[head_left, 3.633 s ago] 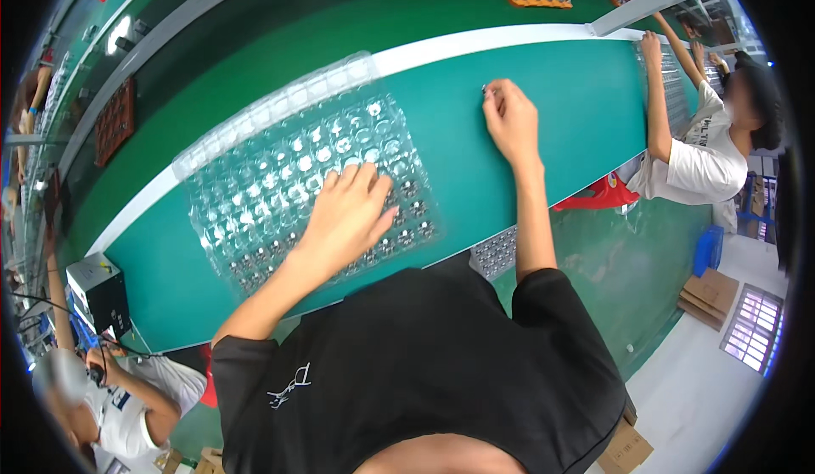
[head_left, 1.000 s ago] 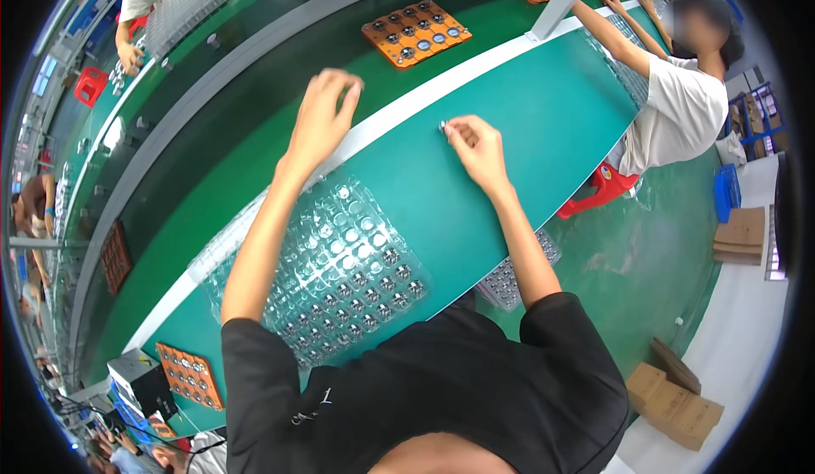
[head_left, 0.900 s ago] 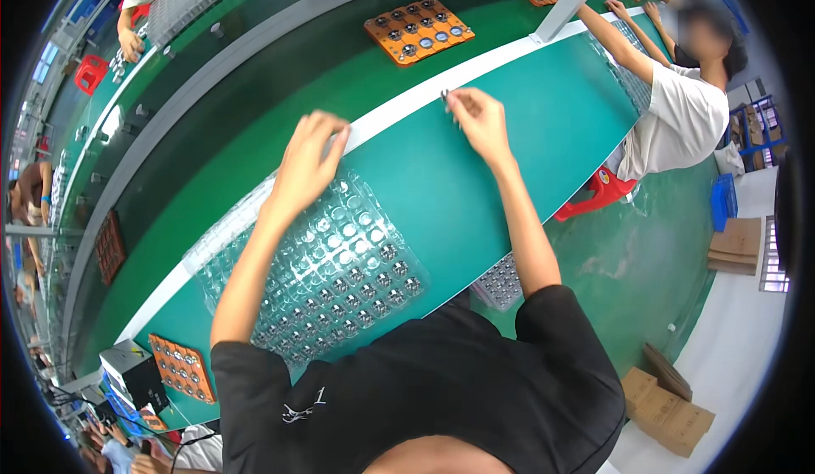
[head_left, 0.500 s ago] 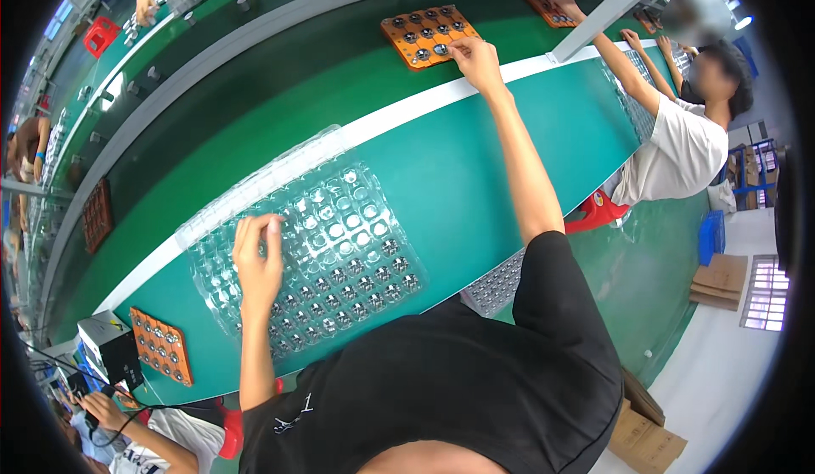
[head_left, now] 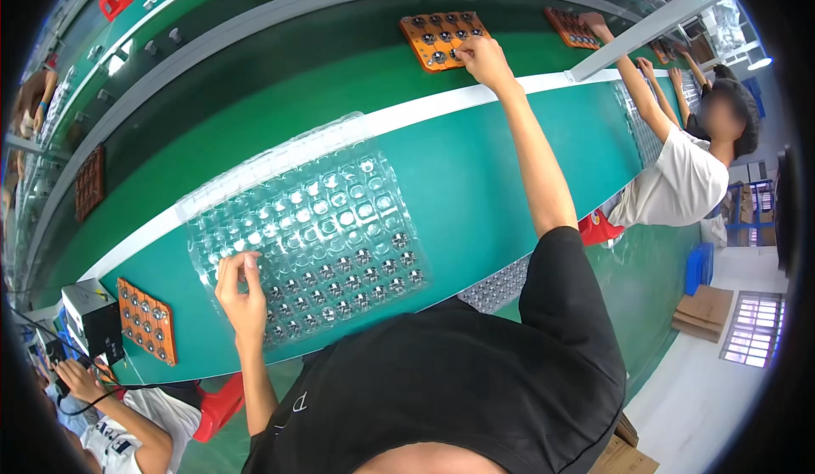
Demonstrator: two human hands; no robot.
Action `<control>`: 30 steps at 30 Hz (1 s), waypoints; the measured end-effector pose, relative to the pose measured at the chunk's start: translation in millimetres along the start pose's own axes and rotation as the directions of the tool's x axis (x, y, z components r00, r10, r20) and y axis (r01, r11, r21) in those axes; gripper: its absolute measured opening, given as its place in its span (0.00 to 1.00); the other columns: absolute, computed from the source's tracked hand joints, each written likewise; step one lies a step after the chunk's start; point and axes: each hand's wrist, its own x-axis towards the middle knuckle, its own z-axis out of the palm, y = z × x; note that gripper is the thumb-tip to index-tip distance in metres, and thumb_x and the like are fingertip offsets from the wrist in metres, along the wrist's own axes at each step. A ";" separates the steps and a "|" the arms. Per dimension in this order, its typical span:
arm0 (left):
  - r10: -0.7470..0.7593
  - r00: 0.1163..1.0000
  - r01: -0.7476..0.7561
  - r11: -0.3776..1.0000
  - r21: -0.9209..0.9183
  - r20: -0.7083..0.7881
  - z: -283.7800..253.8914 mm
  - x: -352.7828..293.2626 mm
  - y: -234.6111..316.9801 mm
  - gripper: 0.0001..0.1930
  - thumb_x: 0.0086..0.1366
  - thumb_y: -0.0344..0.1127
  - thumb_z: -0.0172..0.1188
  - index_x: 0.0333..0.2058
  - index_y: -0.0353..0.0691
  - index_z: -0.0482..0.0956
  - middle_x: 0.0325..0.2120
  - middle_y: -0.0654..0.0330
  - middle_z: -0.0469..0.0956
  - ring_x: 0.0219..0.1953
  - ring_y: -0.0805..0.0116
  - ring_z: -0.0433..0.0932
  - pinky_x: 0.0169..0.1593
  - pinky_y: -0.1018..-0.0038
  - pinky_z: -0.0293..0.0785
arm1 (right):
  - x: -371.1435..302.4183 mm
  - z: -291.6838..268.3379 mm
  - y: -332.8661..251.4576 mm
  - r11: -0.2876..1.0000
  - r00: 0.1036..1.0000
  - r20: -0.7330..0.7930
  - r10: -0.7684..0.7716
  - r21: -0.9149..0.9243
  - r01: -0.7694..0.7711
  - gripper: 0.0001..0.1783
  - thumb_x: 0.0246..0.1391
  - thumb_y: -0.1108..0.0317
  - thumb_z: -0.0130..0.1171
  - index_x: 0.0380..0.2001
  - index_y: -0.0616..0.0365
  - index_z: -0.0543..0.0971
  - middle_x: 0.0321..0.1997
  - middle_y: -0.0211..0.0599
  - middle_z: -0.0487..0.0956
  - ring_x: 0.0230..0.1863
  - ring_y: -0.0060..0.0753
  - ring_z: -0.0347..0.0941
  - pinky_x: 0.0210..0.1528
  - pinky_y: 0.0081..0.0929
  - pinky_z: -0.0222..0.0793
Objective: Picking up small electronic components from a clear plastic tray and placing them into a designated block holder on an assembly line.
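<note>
My right hand [head_left: 487, 63] reaches out to the near right corner of an orange plate [head_left: 415, 39] that carries rows of round dark-and-silver parts. Its fingers are pinched at a small round part [head_left: 456, 53], mostly covered by the fingertips. Over the left side of a clear plastic blister tray [head_left: 344, 194] hangs my left hand [head_left: 241, 294], its thumb and fingertips drawn together. Whatever lies between them, if anything, is hidden. Small metallic parts [head_left: 352, 283] fill the tray's near rows, while the far pockets look bare.
A second orange plate [head_left: 146, 321] lies at the left, beside a black-and-white box [head_left: 92, 317]. A white rail [head_left: 424, 109] divides the green bench from the darker green strip beyond. A co-worker in a white shirt [head_left: 671, 181] sits at right; another person works at lower left.
My left hand has moved nearer to me, toward the tray's filled rows. The right hand remains at the orange plate, its fingers now over a corner part. The whole view has shifted slightly.
</note>
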 end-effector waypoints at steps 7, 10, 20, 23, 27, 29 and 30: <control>0.053 0.999 -0.053 0.999 -0.001 -0.004 1.3 0.2 3.7 0.08 0.72 0.30 0.56 0.35 0.33 0.81 0.24 0.62 0.73 0.26 0.73 0.67 0.34 0.75 0.63 | 10.3 -2.7 -11.0 0.998 0.998 0.055 -0.016 -0.064 0.019 0.06 0.50 0.76 0.64 0.32 0.66 0.85 0.33 0.52 0.83 0.36 0.52 0.82 0.42 0.40 0.77; 0.082 0.997 -0.082 0.996 -0.022 0.005 5.0 2.7 5.4 0.08 0.72 0.30 0.56 0.35 0.33 0.81 0.24 0.61 0.73 0.27 0.73 0.68 0.34 0.75 0.63 | 17.1 -3.3 -11.2 0.994 0.989 0.146 0.020 -0.105 -0.005 0.07 0.50 0.76 0.64 0.32 0.67 0.85 0.33 0.53 0.83 0.37 0.54 0.81 0.42 0.41 0.77; 0.149 0.988 -0.148 0.988 -0.036 0.025 13.1 2.6 11.7 0.06 0.70 0.29 0.58 0.35 0.34 0.82 0.24 0.61 0.74 0.26 0.73 0.70 0.32 0.75 0.65 | 23.8 -7.6 -29.4 0.993 0.975 0.217 -0.044 -0.094 0.066 0.07 0.50 0.74 0.65 0.32 0.68 0.85 0.33 0.55 0.83 0.37 0.54 0.81 0.43 0.40 0.77; 0.151 0.987 -0.149 0.988 -0.043 0.048 14.3 0.6 12.9 0.05 0.70 0.28 0.59 0.35 0.34 0.82 0.24 0.61 0.74 0.27 0.72 0.70 0.32 0.75 0.65 | 25.0 -2.4 -33.0 0.992 0.970 0.241 -0.042 -0.107 0.069 0.07 0.51 0.74 0.64 0.32 0.67 0.85 0.33 0.55 0.83 0.38 0.54 0.81 0.45 0.41 0.77; 0.204 0.976 -0.201 0.978 -0.050 0.070 17.9 2.3 16.5 0.04 0.69 0.27 0.59 0.35 0.34 0.82 0.25 0.60 0.75 0.28 0.71 0.70 0.31 0.75 0.65 | 23.0 4.9 -40.3 0.977 0.964 0.249 -0.092 -0.165 0.136 0.07 0.53 0.75 0.63 0.34 0.65 0.86 0.36 0.54 0.84 0.42 0.55 0.81 0.48 0.42 0.76; 0.237 0.968 -0.233 0.971 -0.050 0.080 20.7 5.5 19.2 0.04 0.68 0.26 0.59 0.35 0.34 0.82 0.25 0.59 0.76 0.28 0.70 0.70 0.32 0.75 0.65 | 27.7 5.8 -46.0 0.970 0.956 0.279 -0.091 -0.193 0.148 0.08 0.53 0.74 0.62 0.35 0.64 0.86 0.38 0.55 0.83 0.44 0.57 0.80 0.50 0.46 0.76; 0.246 0.965 -0.240 0.968 -0.073 0.090 23.0 7.4 23.2 0.04 0.68 0.26 0.59 0.35 0.34 0.82 0.25 0.59 0.76 0.28 0.69 0.70 0.32 0.74 0.65 | 29.5 6.0 -47.2 0.960 0.950 0.301 -0.085 -0.229 0.159 0.08 0.53 0.74 0.62 0.36 0.62 0.86 0.41 0.57 0.83 0.47 0.59 0.80 0.52 0.49 0.76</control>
